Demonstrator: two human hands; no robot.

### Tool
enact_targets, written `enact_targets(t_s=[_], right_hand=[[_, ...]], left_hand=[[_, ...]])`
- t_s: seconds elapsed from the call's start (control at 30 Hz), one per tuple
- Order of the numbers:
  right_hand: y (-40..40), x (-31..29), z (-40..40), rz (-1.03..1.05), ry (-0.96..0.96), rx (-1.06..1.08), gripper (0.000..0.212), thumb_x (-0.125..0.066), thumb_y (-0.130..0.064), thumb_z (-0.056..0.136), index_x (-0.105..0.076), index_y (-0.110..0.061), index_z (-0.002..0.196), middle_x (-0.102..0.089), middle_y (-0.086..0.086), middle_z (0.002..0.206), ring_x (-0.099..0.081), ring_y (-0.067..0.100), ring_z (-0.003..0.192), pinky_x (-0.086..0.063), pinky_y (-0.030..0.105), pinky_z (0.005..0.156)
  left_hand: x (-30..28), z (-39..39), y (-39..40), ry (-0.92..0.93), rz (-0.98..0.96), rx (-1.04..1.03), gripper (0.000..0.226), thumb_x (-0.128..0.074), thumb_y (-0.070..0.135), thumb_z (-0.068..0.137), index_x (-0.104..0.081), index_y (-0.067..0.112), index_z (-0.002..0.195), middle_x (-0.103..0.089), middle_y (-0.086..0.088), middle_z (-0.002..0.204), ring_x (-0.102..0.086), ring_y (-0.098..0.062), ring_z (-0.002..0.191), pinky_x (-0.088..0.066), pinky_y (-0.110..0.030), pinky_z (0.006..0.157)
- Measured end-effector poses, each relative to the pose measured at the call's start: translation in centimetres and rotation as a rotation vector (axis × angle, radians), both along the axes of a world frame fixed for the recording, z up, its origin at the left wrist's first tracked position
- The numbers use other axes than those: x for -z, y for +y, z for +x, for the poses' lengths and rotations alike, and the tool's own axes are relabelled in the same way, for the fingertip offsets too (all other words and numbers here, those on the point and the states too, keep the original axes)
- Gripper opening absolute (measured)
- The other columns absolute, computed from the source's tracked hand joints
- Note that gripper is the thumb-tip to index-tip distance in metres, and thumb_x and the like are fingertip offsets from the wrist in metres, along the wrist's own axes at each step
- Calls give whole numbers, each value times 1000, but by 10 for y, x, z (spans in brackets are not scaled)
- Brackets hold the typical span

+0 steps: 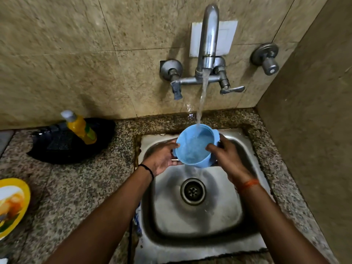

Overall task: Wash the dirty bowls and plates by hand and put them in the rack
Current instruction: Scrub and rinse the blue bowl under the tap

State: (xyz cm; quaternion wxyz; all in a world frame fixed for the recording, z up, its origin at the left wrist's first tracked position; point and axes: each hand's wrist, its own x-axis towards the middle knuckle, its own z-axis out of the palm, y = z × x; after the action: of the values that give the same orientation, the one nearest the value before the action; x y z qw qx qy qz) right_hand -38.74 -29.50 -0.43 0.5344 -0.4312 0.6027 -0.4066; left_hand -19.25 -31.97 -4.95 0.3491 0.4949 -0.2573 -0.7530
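Observation:
A light blue plastic bowl is held tilted over the steel sink, under the running stream from the wall tap. Water pours into it and spills off its lower rim toward the drain. My left hand grips the bowl's left side from below. My right hand holds the right side, thumb hooked over the rim. A yellow-rimmed plate with orange residue lies on the counter at the far left.
A yellow dish-soap bottle lies on a black tray with a dark scrubber on the speckled granite counter, left of the sink. A tap lever and a separate valve project from the tiled wall. A side wall closes the right.

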Motion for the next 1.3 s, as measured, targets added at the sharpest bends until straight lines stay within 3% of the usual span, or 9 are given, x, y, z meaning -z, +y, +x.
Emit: enact_targets(t_s=[0.13,0.27,0.43,0.6,0.7,0.83,1.13,1.2,1.3], right_hand=[[3,0,0,-275,470,-66,61,-71,-16,76,-52,-29,132,-60,-3,125,-56,12,113,-45,25,93],[2,1,-1,-320,548,-43,62,-68,-29,71,-51,-32,130,-61,-2,126,-57,16,116,-50,35,96],[1,9,-4,-205,328,-19,58,-68,-10,79,-52,-29,132,-59,-9,116,-57,11,108,-48,24,85],[4,29,-1,-36,176,1,54,-65,-17,79,-54,-31,129,-63,-4,110,-63,19,102,-61,43,73],[7,33,5,5,86,-5,53,-61,-4,85,-51,-31,129,-59,-3,113,-61,19,101,-61,37,65],[0,37,4,138,54,1,54,-58,0,86,-49,-27,132,-54,5,125,-59,29,107,-60,36,58],[-6,57,10,300,-71,8,35,-42,12,85,-63,-15,93,-63,16,98,-64,27,79,-54,41,65],[-6,66,12,386,-253,48,33,-40,14,87,-63,-4,102,-62,23,104,-65,32,79,-56,41,59],[-4,73,16,563,-547,47,37,-33,11,90,-47,6,124,-60,31,112,-72,36,70,-59,36,52]], left_hand=[[9,-6,9,-146,-41,55,33,-53,-4,89,-64,9,118,-70,-17,107,-69,-30,92,-57,-44,85],[10,-13,13,-105,-89,9,38,-61,-11,82,-64,10,113,-68,-15,111,-65,-30,97,-54,-45,91],[4,-18,8,-302,-149,-80,29,-59,-7,85,-66,3,111,-70,-9,91,-66,-19,67,-58,-30,59],[0,-16,6,-620,-238,-149,20,-57,8,92,-70,4,106,-71,-9,86,-67,-22,61,-61,-34,60],[1,-14,9,-845,-302,-146,16,-60,17,90,-74,9,93,-73,-10,78,-70,-26,62,-58,-27,52],[2,-7,11,-1058,-418,-19,23,-58,17,82,-74,25,97,-75,-2,82,-68,-23,71,-57,-31,67],[-15,-9,3,-1065,-721,-28,47,-59,4,72,-69,24,113,-69,2,111,-65,-16,93,-54,-29,84],[-19,-11,7,-952,-729,-83,47,-63,3,74,-67,25,116,-70,3,107,-64,-10,84,-54,-22,80],[-19,-9,12,-860,-828,45,52,-71,8,78,-60,21,127,-61,5,125,-55,-1,110,-36,0,90]])
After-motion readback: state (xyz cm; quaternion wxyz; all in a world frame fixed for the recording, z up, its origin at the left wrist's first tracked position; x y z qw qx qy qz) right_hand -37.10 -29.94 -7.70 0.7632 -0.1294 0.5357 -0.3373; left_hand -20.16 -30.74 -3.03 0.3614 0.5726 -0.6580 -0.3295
